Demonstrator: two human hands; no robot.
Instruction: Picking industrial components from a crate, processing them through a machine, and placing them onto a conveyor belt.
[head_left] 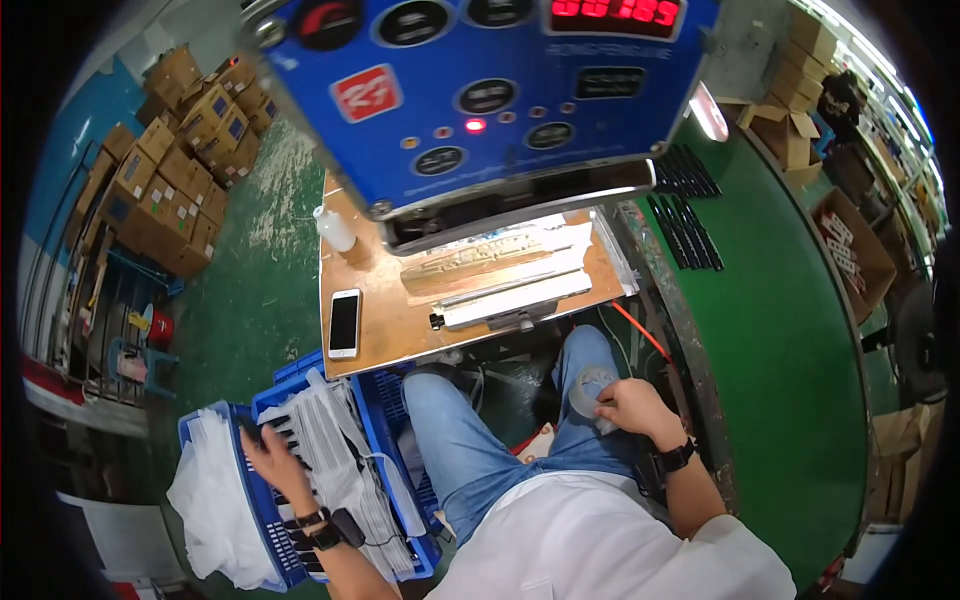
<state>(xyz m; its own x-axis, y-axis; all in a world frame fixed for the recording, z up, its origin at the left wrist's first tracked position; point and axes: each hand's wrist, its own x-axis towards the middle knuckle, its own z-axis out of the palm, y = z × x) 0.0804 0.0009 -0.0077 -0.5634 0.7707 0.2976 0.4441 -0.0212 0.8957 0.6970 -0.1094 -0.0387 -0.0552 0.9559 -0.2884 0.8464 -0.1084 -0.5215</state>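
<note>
My left hand (275,467) has its fingers spread above the left part of a blue crate (433,550), with nothing visible in it. Long white wrapped strips (335,470) with some dark ends fill that crate. On my right thigh, my right hand (637,408) pinches the edge of a round grey thing (590,392). It looks like a roll of tape or a shallow dish; I cannot tell which. In front of my knees, a long metal fixture (515,300) lies on the wooden table (385,345).
A blue control box (480,130) with a lit red display overhangs the table. A white phone (344,325) and a white bottle (334,230) sit at its left. Black strips (685,232) lie on the green bench (780,400). White sheeting (215,500) fills another crate.
</note>
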